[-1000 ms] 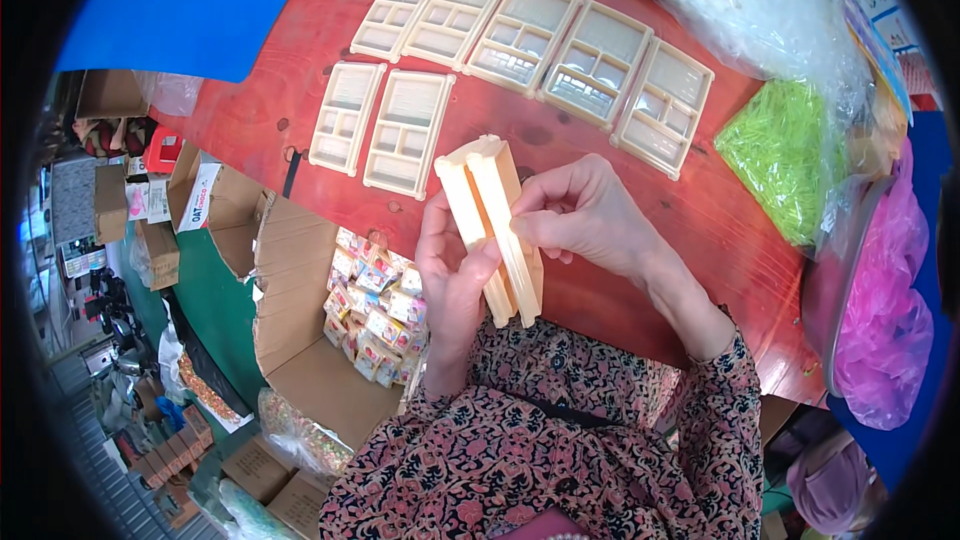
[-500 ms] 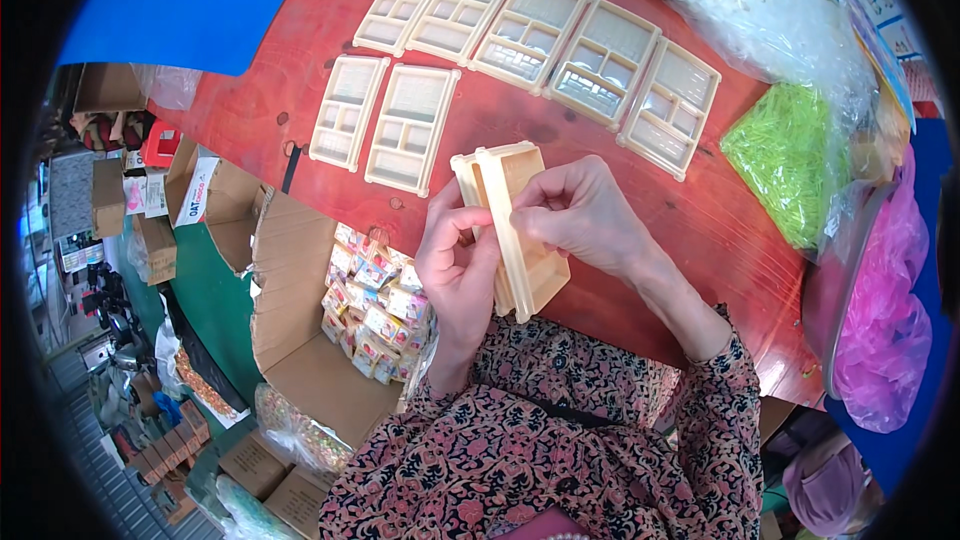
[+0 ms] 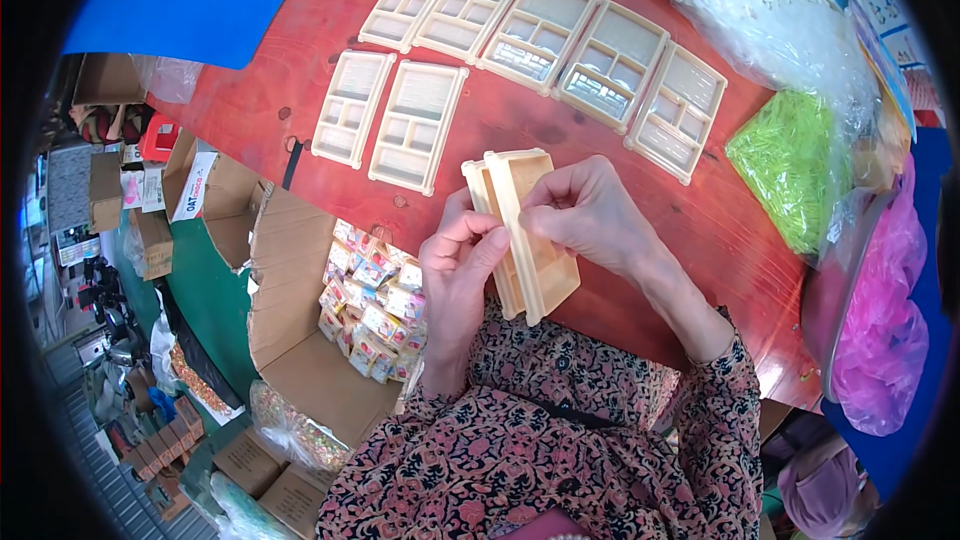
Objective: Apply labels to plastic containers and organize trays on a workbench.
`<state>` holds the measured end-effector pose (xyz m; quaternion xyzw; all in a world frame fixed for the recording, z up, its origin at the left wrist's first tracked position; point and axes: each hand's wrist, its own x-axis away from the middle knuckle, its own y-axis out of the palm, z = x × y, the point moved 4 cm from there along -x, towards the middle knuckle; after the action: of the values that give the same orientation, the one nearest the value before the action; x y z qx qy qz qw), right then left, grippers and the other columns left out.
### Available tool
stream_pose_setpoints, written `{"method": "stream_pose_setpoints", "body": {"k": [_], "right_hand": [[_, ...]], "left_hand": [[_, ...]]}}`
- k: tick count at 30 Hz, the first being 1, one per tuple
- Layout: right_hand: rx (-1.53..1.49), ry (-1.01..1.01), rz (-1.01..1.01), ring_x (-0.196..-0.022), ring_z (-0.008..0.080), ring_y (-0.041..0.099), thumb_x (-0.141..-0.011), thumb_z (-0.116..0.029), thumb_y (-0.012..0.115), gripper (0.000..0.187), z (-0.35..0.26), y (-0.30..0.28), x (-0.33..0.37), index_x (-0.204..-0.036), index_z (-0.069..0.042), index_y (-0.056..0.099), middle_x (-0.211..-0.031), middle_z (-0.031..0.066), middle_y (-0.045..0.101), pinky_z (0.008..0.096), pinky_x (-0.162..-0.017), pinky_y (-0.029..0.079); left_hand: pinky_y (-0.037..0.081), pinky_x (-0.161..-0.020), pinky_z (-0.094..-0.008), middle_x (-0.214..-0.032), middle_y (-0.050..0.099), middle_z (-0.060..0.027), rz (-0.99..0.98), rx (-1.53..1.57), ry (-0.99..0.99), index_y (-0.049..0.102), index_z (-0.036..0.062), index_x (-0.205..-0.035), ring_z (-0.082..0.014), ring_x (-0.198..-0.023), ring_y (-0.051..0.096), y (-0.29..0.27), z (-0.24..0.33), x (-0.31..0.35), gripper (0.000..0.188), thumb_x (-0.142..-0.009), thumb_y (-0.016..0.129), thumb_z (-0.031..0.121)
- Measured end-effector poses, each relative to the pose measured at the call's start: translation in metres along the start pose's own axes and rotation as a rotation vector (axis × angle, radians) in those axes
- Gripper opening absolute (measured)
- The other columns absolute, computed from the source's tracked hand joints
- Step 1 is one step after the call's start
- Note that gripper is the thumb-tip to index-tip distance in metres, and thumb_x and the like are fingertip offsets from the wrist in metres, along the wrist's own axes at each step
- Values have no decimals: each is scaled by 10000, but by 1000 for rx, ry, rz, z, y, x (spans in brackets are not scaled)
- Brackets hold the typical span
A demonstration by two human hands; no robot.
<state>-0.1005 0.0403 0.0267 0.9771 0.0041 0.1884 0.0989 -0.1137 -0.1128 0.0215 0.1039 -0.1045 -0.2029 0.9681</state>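
Close to my body I hold a cream plastic compartment tray (image 3: 553, 285), tilted up on edge with its rims showing side by side. My left hand (image 3: 458, 265) is closed on its left side, thumb and forefinger pinching at the middle of the rim. Opposite, the fingertips of my right hand (image 3: 590, 215) are bent together against the inner side of the same rim. Whether they pinch anything small as well is hidden. Several similar cream trays (image 3: 416, 125) lie flat on the red table (image 3: 520, 125) beyond my hands, in two rows.
On the left below the table stands an open cardboard box (image 3: 300, 280) of small printed packets (image 3: 375, 315). Along the right lie a bag of green shreds (image 3: 785, 165), a large clear bag (image 3: 700, 0) of white pieces and pink plastic (image 3: 885, 310). A blue sheet (image 3: 185, 0) covers the far left corner.
The tray and both hands have shifted very slightly to the right in view, as the picture itself moved a little. The grip looks nearly the same, with the left fingers a bit straighter.
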Motion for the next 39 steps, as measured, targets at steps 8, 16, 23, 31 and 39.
{"method": "stream_pose_setpoints", "body": {"k": [8,16,23,31,39], "right_hand": [[-29,29,4,-469,39,489,-726,-143,641,151,-1,-4,1,-717,2,684,-544,-8,553,189,-430,380],[-42,65,-17,-459,44,490,-732,-117,643,130,-2,-4,2,-714,6,681,-549,-1,559,188,-421,379],[-42,49,-20,-456,41,487,-731,-112,644,129,-1,-5,1,-717,10,684,-545,0,560,187,-417,377],[-30,33,-15,-460,40,486,-721,-115,634,144,0,-4,1,-710,19,683,-542,-4,557,191,-425,378],[129,-9,109,-523,99,560,-623,-125,632,181,-1,-7,9,-653,51,663,-557,84,611,272,-516,453]], "left_hand": [[389,-929,-299,-1165,495,-96,-35,3,-28,617,-52,-861,-169,-1074,507,3,4,-5,69,-813,575,-26],[397,-916,-285,-1128,512,-90,-46,-23,-27,623,-61,-833,-164,-1060,512,2,0,-8,68,-791,570,-61],[407,-882,-269,-1087,526,-68,-17,10,-29,633,-50,-853,-131,-1013,520,5,0,-8,73,-797,586,-53],[434,-790,-236,-1019,543,-39,15,145,-294,626,-55,-835,-86,-911,535,1,-8,-2,63,-816,592,-7],[433,-759,-224,-982,549,-44,43,-52,-88,606,-53,-779,-86,-864,532,13,-6,-6,53,-808,563,-41]]}}
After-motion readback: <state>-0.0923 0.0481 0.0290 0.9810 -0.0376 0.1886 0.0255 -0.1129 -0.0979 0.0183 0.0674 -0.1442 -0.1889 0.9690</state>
